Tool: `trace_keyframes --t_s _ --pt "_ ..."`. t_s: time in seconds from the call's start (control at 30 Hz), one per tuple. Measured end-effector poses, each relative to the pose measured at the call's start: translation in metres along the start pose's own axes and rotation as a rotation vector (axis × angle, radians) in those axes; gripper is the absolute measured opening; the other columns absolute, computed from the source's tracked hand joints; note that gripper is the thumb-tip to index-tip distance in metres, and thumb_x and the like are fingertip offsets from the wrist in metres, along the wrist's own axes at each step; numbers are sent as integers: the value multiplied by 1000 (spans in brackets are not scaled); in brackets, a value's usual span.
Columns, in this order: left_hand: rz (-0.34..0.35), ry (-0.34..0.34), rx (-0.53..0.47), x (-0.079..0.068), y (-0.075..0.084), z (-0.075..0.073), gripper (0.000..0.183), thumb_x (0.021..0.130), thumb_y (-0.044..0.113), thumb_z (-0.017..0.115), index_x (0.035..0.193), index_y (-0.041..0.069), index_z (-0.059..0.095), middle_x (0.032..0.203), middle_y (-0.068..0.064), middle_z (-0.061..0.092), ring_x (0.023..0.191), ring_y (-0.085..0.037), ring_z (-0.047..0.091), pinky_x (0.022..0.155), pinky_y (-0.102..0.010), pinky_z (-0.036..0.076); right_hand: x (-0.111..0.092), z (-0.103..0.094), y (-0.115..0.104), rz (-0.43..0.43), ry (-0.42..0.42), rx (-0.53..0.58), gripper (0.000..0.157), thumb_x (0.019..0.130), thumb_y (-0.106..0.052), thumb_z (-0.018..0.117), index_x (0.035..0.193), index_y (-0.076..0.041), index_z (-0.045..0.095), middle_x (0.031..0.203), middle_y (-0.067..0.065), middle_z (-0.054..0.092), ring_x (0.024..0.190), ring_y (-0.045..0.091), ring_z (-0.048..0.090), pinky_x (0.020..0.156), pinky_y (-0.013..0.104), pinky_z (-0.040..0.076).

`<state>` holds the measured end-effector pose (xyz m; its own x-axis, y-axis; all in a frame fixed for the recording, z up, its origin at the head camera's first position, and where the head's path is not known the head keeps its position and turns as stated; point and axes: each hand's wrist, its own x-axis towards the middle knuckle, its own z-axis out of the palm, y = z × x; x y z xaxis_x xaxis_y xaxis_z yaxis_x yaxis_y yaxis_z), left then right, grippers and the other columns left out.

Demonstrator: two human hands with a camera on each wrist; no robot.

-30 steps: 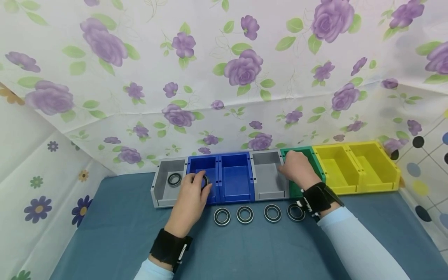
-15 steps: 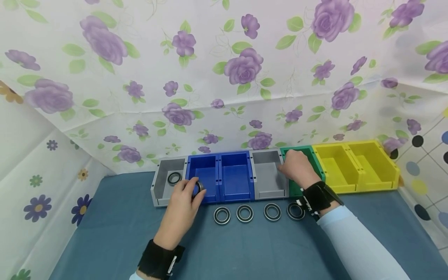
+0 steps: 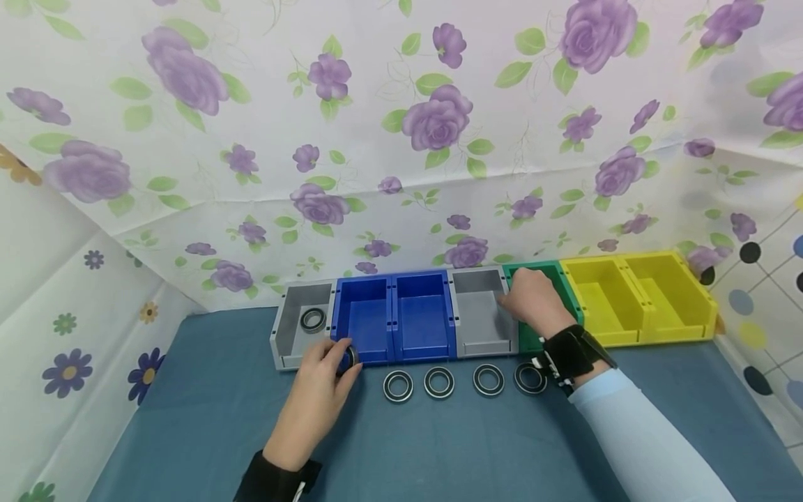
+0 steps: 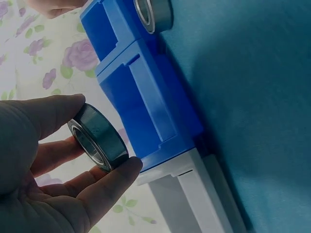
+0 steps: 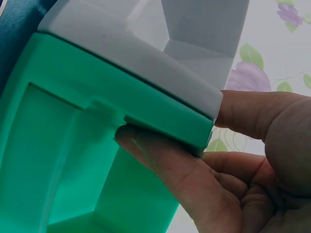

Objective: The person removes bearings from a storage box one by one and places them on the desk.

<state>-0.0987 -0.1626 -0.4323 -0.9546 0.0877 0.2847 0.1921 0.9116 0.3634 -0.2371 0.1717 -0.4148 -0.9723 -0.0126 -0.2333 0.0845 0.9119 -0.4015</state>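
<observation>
My left hand [image 3: 310, 401] pinches a ball bearing [image 4: 108, 130] between thumb and fingertips, its ring tilted on edge. It hovers at the front lip of the left blue bin [image 3: 365, 317], beside the left grey bin [image 3: 285, 335]. Inside that grey bin lies another bearing [image 3: 313, 330]. My right hand [image 3: 533, 300] grips the adjoining walls of the green bin [image 5: 58, 145] and the right grey bin [image 5: 112, 43], with thumb and index finger on opposite sides. Part of the green bin is hidden under this hand.
Several bearings [image 3: 398, 400] lie flat in a row on the blue cloth [image 3: 439, 453] before the bins. A second blue bin [image 3: 422, 321] stands mid-row, and two yellow bins [image 3: 605, 314] end it at right. Behind hangs a flowered sheet [image 3: 376, 153].
My left hand has drawn back from over the left blue bin toward its front lip, down and left in the head view, still holding the bearing. My right hand stays in place.
</observation>
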Motion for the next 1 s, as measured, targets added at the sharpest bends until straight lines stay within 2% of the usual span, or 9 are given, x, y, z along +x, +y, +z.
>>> trace_keyframes --t_s 0.27,0.5,0.77,1.0 --pt "8 -61 0 -8 -5 9 40 83 22 71 119 8 62 105 -11 59 96 -22 57 74 -36 52 0 -1 0 9 -5 10 28 86 -25 64 69 -3 61 54 3 46 48 18 51 41 25 39" --pt "3 -149 1 -15 -6 18 40 80 21 73 117 10 64 109 -11 59 99 -22 57 80 -37 51 -1 -2 0 17 -12 10 28 86 -26 63 69 -3 61 53 3 45 48 18 51 42 25 39" --pt "1 -225 24 -16 -6 27 39 78 23 75 115 12 66 106 -7 60 99 -20 56 80 -38 51 0 -1 0 13 -12 10 28 85 -26 64 68 -3 60 53 3 45 48 18 51 42 25 40" --pt "0 -268 37 -16 -9 29 39 77 22 76 114 12 66 105 -7 60 99 -21 55 80 -40 51 0 0 1 18 -8 7 28 85 -27 64 71 -2 61 54 3 45 48 18 51 41 25 39"
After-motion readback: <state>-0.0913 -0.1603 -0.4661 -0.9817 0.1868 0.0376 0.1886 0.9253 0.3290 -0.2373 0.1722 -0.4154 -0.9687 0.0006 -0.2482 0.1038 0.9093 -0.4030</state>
